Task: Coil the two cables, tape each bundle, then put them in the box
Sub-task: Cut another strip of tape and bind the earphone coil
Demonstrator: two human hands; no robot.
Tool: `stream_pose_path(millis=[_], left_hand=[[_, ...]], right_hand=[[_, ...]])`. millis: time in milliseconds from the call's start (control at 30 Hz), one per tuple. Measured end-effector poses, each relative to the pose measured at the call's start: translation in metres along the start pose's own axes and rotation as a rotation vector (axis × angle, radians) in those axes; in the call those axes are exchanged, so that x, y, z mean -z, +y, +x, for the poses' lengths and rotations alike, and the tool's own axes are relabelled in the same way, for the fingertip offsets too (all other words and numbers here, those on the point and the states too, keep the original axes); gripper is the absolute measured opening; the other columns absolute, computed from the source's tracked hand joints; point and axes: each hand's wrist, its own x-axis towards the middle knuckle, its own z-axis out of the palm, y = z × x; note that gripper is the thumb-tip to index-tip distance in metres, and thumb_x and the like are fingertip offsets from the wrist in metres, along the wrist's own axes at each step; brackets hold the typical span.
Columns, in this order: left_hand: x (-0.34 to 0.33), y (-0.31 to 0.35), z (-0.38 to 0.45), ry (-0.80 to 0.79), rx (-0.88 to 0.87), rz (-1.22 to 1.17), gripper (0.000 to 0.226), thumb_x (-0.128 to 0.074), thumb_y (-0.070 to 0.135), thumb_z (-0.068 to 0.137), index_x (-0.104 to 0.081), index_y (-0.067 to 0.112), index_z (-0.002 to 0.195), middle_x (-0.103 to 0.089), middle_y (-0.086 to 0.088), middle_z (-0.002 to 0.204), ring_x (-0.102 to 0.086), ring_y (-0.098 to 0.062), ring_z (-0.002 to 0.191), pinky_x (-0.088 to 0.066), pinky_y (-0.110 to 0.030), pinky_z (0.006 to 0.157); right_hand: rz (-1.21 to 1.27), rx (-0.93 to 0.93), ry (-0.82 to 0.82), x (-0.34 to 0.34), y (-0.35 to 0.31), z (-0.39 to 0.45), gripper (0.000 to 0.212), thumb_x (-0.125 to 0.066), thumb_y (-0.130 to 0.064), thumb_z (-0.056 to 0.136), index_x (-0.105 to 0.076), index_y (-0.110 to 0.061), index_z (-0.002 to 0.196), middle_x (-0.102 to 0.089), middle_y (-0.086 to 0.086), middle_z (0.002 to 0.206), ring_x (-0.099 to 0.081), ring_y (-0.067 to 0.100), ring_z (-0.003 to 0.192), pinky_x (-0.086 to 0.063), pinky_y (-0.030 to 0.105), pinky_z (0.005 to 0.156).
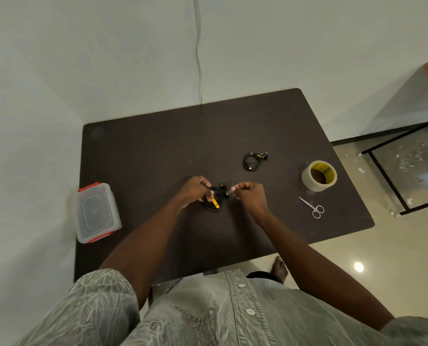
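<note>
Watching from the head camera, I see both hands working over the middle of a dark brown table (pixel 158 151). My left hand (pixel 195 189) curls its fingers around a black coiled cable (pixel 211 204) with a yellow connector, holding the bundle just above the tabletop. My right hand (pixel 249 196) is closed in a pinch just beside the coil; something small and pale sits between its fingertips, too small for me to tell whether it is a strip of tape or the cable's end.

A second coiled black cable (pixel 252 162) lies on the table beyond the hands, toward the right, apart from them. Farther right stands a roll of clear packing tape (pixel 319 175) with a yellow-printed core, and near it, closer to me, a pair of small silver scissors (pixel 312 208) lies flat.

At the table's left edge sits a clear plastic box (pixel 96 213) with red clips, its lid on. Through the translucent lid I can make out nothing inside. Neither cable is in it.

A grey buttoned shirt (pixel 208 315) fills the foreground.
</note>
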Motion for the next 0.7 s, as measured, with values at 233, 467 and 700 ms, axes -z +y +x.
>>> stream_pose_path(millis=[233, 467, 700], left_hand=[[0.0, 0.004, -0.007, -0.019, 0.151, -0.269, 0.01, -0.06, 0.0, 0.086, -0.06, 0.009, 0.085, -0.063, -0.008, 0.072, -0.06, -0.016, 0.06, -0.047, -0.029, 0.067], [0.001, 0.009, -0.018, 0.008, 0.195, -0.357, 0.007, -0.057, 0.0, 0.091, -0.059, 0.004, 0.097, -0.064, -0.011, 0.078, -0.061, -0.02, 0.066, -0.05, -0.031, 0.063], [0.012, 0.033, -0.032, -0.021, 0.229, -0.449, 0.011, -0.047, 0.0, 0.096, -0.055, 0.006, 0.102, -0.062, -0.01, 0.08, -0.058, -0.018, 0.068, -0.051, -0.034, 0.069]], right_hand=[[0.007, -0.001, 0.02, 0.004, 0.002, 0.001, 0.014, -0.072, -0.016, 0.083, -0.071, -0.015, 0.07, -0.066, 0.005, 0.068, -0.055, 0.014, 0.066, -0.047, 0.033, 0.067], [-0.042, 0.032, 0.036, 0.005, -0.001, -0.004, 0.013, -0.071, -0.017, 0.085, -0.071, -0.017, 0.071, -0.07, 0.008, 0.072, -0.057, 0.011, 0.066, -0.049, 0.032, 0.067], [-0.069, 0.248, 0.038, 0.001, -0.022, -0.026, 0.003, -0.067, -0.015, 0.089, -0.07, -0.015, 0.089, -0.066, -0.002, 0.087, -0.057, 0.001, 0.073, -0.042, 0.011, 0.064]])
